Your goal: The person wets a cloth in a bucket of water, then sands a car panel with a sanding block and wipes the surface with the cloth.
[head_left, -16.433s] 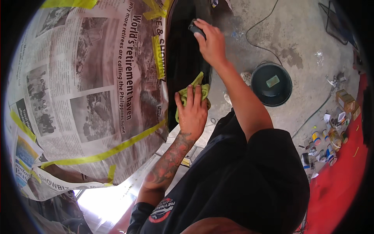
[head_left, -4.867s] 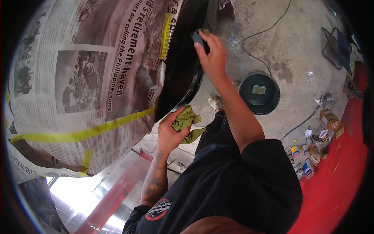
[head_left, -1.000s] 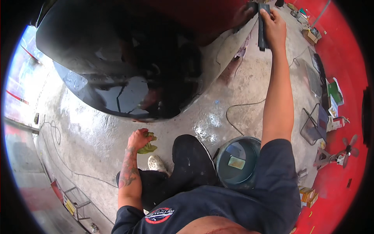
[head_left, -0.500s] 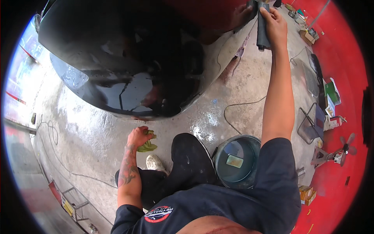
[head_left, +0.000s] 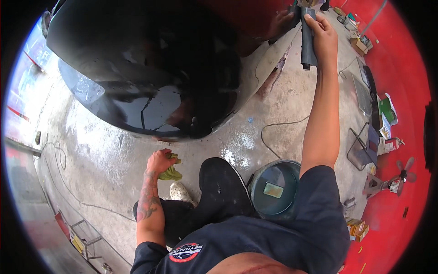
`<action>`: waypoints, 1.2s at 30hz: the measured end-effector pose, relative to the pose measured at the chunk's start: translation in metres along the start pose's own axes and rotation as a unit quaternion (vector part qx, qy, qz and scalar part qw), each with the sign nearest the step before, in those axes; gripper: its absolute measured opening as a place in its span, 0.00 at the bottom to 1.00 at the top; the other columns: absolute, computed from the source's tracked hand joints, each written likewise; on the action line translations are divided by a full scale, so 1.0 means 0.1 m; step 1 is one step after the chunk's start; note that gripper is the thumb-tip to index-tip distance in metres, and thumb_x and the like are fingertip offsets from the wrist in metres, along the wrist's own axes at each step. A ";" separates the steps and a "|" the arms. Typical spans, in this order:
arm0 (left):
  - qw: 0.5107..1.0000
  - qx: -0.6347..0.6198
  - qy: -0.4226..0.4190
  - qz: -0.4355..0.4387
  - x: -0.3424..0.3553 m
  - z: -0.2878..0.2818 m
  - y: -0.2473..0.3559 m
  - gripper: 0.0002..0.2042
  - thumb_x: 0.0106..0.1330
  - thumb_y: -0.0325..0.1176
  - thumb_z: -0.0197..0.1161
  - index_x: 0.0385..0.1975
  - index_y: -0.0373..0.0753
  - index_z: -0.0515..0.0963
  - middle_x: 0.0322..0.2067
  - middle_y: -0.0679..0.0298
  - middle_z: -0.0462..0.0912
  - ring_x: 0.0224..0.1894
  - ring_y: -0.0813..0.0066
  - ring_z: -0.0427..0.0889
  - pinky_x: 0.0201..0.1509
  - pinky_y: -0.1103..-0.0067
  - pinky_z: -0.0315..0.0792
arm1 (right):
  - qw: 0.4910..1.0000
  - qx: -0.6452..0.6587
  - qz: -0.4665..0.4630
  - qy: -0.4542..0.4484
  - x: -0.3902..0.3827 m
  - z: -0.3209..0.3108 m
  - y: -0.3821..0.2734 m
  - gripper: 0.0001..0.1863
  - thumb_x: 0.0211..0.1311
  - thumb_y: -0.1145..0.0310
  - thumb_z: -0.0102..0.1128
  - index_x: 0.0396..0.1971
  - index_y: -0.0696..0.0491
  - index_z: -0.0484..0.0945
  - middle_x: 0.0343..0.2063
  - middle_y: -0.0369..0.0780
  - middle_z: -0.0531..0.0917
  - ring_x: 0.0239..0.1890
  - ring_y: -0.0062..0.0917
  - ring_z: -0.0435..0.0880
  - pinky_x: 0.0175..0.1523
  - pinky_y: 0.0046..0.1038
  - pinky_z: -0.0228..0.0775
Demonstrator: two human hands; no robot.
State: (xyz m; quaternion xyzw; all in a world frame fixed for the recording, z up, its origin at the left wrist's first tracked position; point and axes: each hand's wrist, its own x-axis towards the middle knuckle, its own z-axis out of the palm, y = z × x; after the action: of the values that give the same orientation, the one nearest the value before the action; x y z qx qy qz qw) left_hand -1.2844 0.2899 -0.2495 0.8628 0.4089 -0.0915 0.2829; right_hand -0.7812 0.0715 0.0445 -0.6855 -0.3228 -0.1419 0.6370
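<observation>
My right hand (head_left: 325, 39) reaches far out, fingers wrapped round a long sanding block (head_left: 309, 45) with dark grey sandpaper folded about it. The block lies at the far right side of a glossy black car body (head_left: 137, 59), whose wet surface mirrors the block and fingers. Whether the block presses on the panel is hard to tell. Low in front of the car, my left hand (head_left: 159, 160) grips a crumpled yellow-green cloth (head_left: 170, 173) hanging from its fingers, apart from the panel.
Beside my right knee stands a dark bucket (head_left: 256, 194) of water with a sponge-like block (head_left: 273, 190) in it. A hose (head_left: 269, 145) trails over the wet concrete floor. Along the red wall are a folding chair (head_left: 362, 148), a fan (head_left: 404, 176) and boxes (head_left: 357, 228).
My right hand and the sanding block have slid slightly nearer to me along the car's side. My left hand with the cloth has barely moved.
</observation>
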 end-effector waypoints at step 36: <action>0.999 0.011 -0.015 -0.031 0.02 0.10 -0.08 0.31 0.50 0.53 0.70 0.53 0.44 0.83 0.49 0.55 0.86 0.53 0.58 0.84 0.60 0.67 0.75 | 0.990 -0.108 -0.068 0.059 -0.04 0.06 0.12 0.23 0.62 0.58 0.68 0.48 0.60 0.81 0.34 0.38 0.87 0.32 0.17 0.82 0.39 0.22 0.74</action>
State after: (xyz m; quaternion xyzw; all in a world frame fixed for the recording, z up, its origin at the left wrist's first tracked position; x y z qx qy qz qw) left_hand -1.2881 0.2896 -0.2615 0.8514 0.4300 -0.1175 0.2763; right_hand -0.7782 0.0769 0.0323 -0.7171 -0.3134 -0.2596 0.5658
